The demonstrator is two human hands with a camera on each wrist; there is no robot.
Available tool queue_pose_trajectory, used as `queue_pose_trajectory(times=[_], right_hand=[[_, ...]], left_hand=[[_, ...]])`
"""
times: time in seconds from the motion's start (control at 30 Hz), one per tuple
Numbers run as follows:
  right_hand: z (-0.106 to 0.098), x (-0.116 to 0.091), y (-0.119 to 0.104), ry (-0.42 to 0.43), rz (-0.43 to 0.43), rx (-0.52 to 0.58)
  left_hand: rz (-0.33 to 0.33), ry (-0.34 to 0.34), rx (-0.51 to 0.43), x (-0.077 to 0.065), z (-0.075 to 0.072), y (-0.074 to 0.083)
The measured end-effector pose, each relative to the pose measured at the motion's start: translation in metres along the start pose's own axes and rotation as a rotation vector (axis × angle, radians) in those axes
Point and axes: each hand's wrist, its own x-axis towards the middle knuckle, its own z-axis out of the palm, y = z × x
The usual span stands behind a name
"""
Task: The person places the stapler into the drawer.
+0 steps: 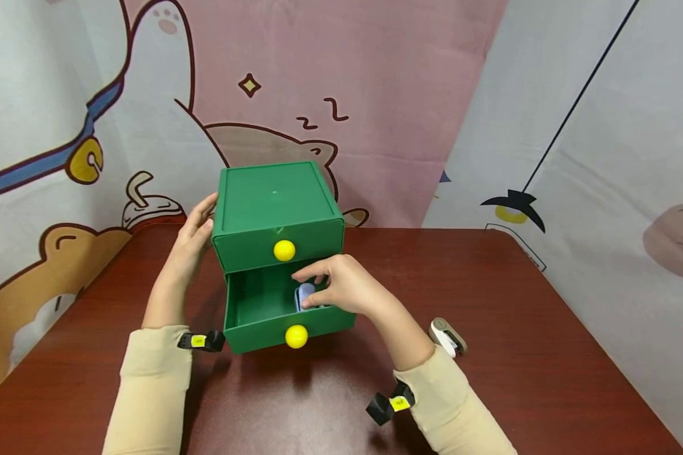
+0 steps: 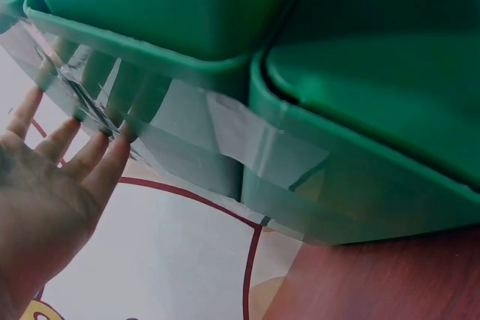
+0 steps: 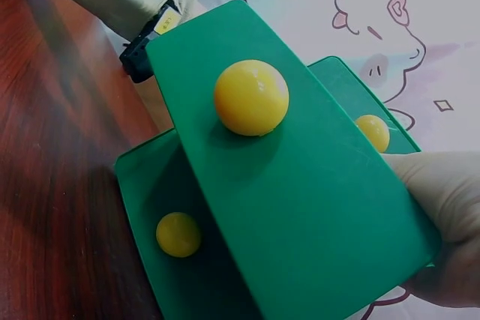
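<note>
A green drawer cabinet (image 1: pixel 273 196) with yellow knobs stands on the table, its middle drawer (image 1: pixel 262 333) pulled out. My left hand (image 1: pixel 193 234) rests against the cabinet's left side; its straight fingers (image 2: pixel 90 159) touch the green wall. Over the right part of the drawer, my right hand (image 1: pixel 347 284) reaches inside with thumb and index finger spread apart. A small lavender-blue object (image 1: pixel 303 292) sits in the drawer beneath these fingers, the thumb right at it, partly hidden by the hand. From the right wrist, the drawer front (image 3: pixel 322 207) blocks sight of the drawer's inside.
A small beige-and-white stapler (image 1: pixel 448 337) lies on the brown table (image 1: pixel 535 379), right of the cabinet and beside the right forearm. The top drawer's knob (image 1: pixel 284 251) is above the opening. A patterned curtain (image 1: pixel 404 95) hangs behind.
</note>
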Motion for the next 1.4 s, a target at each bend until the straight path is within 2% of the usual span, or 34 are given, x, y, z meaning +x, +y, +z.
queue_pose_trajectory(times=[0.23, 0.63, 0.83, 1.2, 1.4], right_hand=[[-0.002, -0.006, 0.001, 0.078, 0.02, 0.044], [0.003, -0.028, 0.008, 0.247, -0.119, 0.213], [0.003, -0.041, 0.011, 0.32, -0.163, 0.191], [-0.003, -0.064, 0.02, 0.403, -0.273, 0.138], [-0.003, -0.076, 0.029, 0.41, -0.299, 0.092]], left_hand=[[0.005, 0.001, -0.007, 0.0, 0.0, -0.001], [-0.004, 0.0, -0.008, -0.001, -0.001, -0.001], [-0.002, 0.0, -0.008, 0.0, -0.001, -0.001], [0.002, 0.002, -0.007, 0.0, -0.001, 0.0], [-0.002, -0.003, 0.0, 0.0, 0.0, 0.0]])
